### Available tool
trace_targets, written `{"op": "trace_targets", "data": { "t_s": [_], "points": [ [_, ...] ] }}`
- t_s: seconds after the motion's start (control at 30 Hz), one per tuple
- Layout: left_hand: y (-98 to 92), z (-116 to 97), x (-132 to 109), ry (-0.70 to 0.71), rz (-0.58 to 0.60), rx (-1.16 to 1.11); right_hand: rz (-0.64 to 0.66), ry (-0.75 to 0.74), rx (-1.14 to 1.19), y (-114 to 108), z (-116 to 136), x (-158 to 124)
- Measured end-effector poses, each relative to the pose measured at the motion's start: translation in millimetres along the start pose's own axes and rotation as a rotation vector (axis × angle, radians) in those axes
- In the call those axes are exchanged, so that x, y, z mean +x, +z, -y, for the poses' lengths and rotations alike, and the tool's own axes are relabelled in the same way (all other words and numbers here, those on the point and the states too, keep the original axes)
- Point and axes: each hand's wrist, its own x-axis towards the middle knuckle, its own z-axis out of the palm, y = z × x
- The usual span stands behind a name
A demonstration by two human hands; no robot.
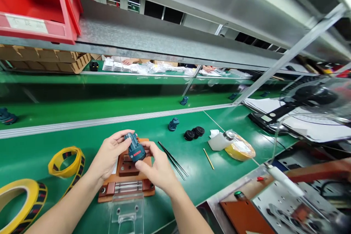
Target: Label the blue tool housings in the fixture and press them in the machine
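A dark blue Bosch battery pack [136, 150] is held up between both hands in the head view, its red lettering facing me. My left hand [113, 151] grips its narrow upper end. At its wide base, the fingers and thumb of my right hand [156, 164] close around the other side. Directly below lies an orange-brown fixture [109, 192] with metal rods and a clear hinged plate [127, 214] at its near side. The battery and my hands hide part of that fixture. Black tweezers [172, 161] rest to the right of my right hand.
Rolls of yellow tape [65, 162] lie at left. Another battery pack [173, 124], black round parts [194, 133], a white bottle [221, 141] and a yellow stick [208, 159] stand or lie rightward. A fan [312, 95] is at right; a metal shelf [153, 36] hangs overhead.
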Motion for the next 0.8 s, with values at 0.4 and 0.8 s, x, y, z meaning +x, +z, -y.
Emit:
{"op": "trace_targets", "data": {
  "t_s": [0.4,0.8],
  "points": [
    [12.0,0,-13,-0.001,0.046,-0.124,-0.066,0.193,0.542,25,-1,-6],
    [20.4,15,-13,0.18,-0.112,0.334,0.064,0.456,0.722,40,-1,-22]
  ]
}}
